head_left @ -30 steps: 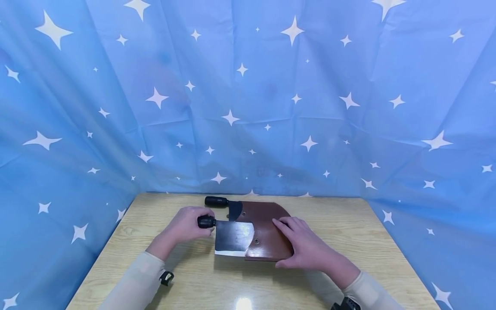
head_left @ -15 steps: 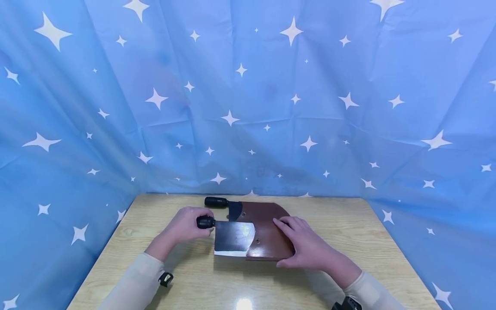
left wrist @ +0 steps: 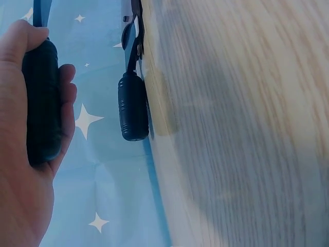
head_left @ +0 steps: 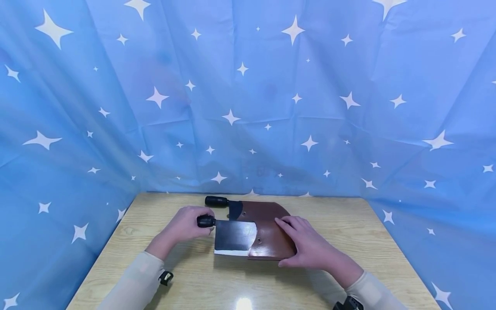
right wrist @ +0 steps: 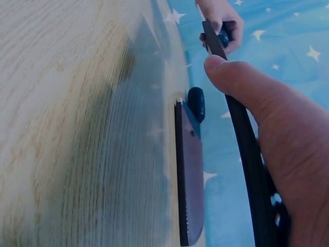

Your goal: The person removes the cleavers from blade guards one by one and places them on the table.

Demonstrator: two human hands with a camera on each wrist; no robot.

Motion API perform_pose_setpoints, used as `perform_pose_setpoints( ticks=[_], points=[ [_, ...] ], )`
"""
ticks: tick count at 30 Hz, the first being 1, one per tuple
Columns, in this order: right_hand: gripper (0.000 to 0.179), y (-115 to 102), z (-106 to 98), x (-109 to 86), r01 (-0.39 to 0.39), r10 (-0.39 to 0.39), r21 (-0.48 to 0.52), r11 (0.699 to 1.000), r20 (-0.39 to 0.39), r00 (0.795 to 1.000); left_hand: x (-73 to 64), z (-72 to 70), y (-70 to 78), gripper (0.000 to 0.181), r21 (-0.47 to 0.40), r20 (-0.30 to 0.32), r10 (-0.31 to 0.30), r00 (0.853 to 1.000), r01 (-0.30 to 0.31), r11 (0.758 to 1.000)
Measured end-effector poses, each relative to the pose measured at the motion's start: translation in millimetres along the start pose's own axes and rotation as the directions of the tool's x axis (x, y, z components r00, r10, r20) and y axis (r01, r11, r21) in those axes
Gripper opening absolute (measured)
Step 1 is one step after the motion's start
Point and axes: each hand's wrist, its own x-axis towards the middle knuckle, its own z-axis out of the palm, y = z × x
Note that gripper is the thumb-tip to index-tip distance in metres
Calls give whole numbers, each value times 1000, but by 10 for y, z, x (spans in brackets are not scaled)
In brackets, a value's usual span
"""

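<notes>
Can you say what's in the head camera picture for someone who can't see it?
A person's left hand holds a cleaver by its black handle; the right hand holds the brown sheath covering part of its blade. Behind, another sheathed cleaver lies on a wooden table, in front of a starry blue cloth.

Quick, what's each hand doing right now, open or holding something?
Left hand: holding the broad metal cleaver by its black ridged handle.
Right hand: holding the glossy brown leather sheath.
</notes>
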Motion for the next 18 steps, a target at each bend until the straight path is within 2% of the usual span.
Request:
perform_pose_setpoints(
  ticks=[4,10,18],
  points=[
    [123,6,-4,-2,0,0,-1,1000,-2,1000,3,6,2,31,23,-3,13,1000,-13,1000],
    [125,28,9,-19,3,-3,-3,1000,-6,1000,0,-3,47,30,58,3,-10,1000,9,998],
    [127,52,22,-37,-7,7,-12,1000,5,1000,-5,1,59,31,43,6,-27,1000,27,999]
  ],
)
